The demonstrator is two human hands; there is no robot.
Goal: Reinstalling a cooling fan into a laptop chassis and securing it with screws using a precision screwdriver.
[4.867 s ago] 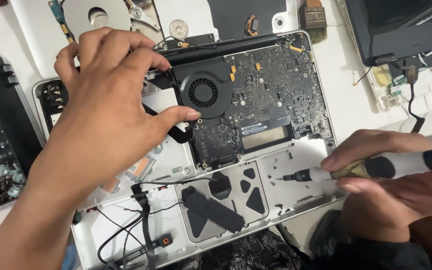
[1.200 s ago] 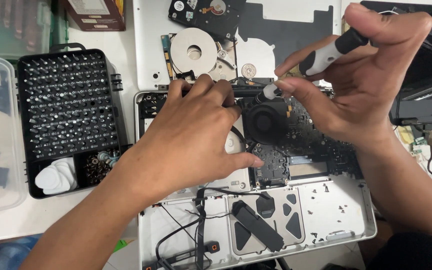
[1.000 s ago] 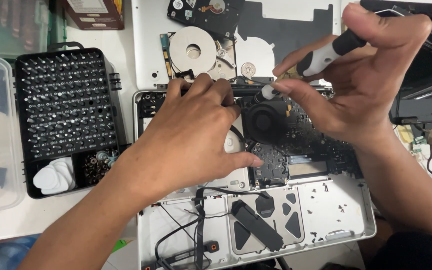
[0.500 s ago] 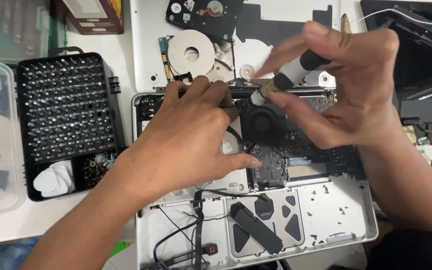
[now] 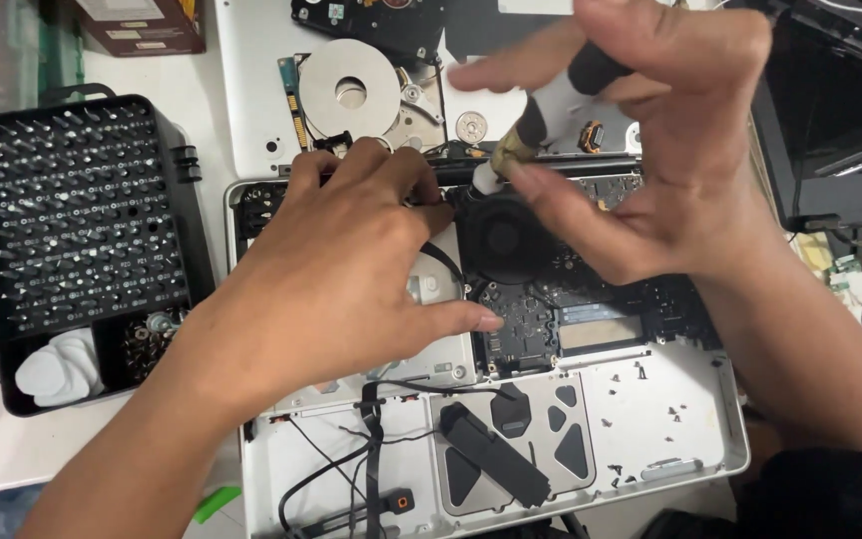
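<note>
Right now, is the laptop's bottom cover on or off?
Off: the laptop lies open-bottomed, with its round fan and circuit board exposed.

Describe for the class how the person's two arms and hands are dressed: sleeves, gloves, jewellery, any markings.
Both hands are bare: no gloves, rings or watch show on the left hand or the right hand. The left forearm is uncovered as far as the picture's edge. The right forearm is bare too, ending in dark fabric at the lower right corner, perhaps a sleeve. No markings are visible.

opened silver laptop (image 5: 670, 419) lies flat, fan exposed; black-white screwdriver (image 5: 541, 115) tilted above.
</note>
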